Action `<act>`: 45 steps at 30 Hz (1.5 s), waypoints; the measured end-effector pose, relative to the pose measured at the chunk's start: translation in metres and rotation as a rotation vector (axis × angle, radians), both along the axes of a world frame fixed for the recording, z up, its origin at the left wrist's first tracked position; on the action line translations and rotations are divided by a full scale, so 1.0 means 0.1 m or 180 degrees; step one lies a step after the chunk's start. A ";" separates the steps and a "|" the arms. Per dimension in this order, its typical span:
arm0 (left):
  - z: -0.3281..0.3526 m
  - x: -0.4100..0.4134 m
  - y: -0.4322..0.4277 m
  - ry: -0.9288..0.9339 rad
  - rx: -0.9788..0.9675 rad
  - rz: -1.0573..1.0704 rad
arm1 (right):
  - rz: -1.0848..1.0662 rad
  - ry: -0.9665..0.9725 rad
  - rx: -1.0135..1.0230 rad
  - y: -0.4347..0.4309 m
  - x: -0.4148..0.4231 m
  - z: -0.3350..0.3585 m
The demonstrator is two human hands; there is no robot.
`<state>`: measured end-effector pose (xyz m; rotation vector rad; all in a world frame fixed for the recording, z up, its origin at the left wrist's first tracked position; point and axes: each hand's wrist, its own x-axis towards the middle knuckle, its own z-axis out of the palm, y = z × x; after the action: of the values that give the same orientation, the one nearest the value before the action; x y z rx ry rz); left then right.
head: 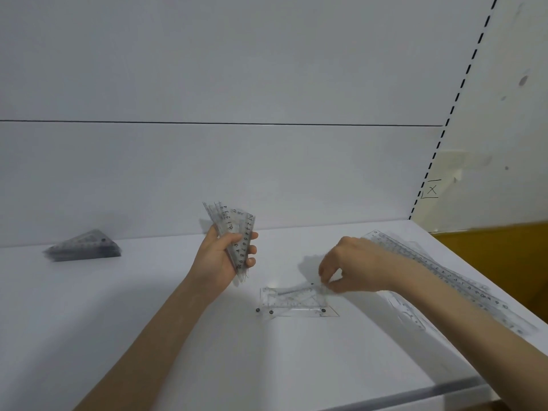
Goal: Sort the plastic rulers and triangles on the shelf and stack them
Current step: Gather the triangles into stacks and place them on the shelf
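Left hand grips fanned triangles — right hand pinches loose triangle on shelf.

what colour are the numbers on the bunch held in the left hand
Black, on the clear plastic bunch; head view.

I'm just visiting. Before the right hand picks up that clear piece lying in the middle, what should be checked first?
1. Left hand has its fingers wrapped round the bundle: ok.
2. Right hand has its fingertips on a corner of the loose pieces: ok.
3. Only one piece is pinched: cannot tell, because the clear pieces overlap.
4. Bundle edges are lined up to take another piece: not ok, they fan out.
5. Triangle stack at far left is out of the way: ok.
6. Long rulers beside the right forearm are safe from a nudge: cannot tell.
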<state>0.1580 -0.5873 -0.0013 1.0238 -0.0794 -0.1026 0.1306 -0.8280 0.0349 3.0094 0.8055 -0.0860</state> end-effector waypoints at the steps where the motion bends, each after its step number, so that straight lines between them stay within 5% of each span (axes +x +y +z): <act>1: 0.00 0.00 0.00 0.0004 0.0006 0.0006 | 0.0059 -0.0485 0.0018 -0.01 0.02 -0.01; 4: 0.00 0.01 0.00 0.0029 0.0012 0.0044 | 0.0126 -0.1681 0.0575 -0.07 0.09 -0.02; 8: 0.00 0.00 0.01 0.0045 -0.0055 0.0018 | 0.0215 -0.2240 0.1338 -0.12 0.18 0.03; 15: 0.02 -0.02 0.00 0.0086 -0.0104 -0.0141 | -0.0308 0.0041 0.4394 0.19 0.10 0.22; 20: 0.06 -0.05 -0.04 0.0058 -0.0218 -0.0291 | -0.0400 0.0994 0.5222 0.63 0.15 0.18; 27: 0.08 -0.09 -0.04 -0.0062 -0.0504 -0.0361 | -0.0975 0.0916 0.5473 1.02 0.32 0.00; 40: 0.07 -0.10 -0.07 -0.0231 -0.0232 -0.0426 | -0.1285 -0.0279 0.4088 1.01 0.47 -0.14; 45: 0.05 -0.07 -0.06 -0.0222 -0.0175 -0.0260 | -0.1013 -0.0191 0.3667 0.72 0.48 -0.10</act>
<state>0.1509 -0.5928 0.0038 0.9693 -0.1868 -0.1384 0.1787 -0.7562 0.0247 4.1337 0.4088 0.6987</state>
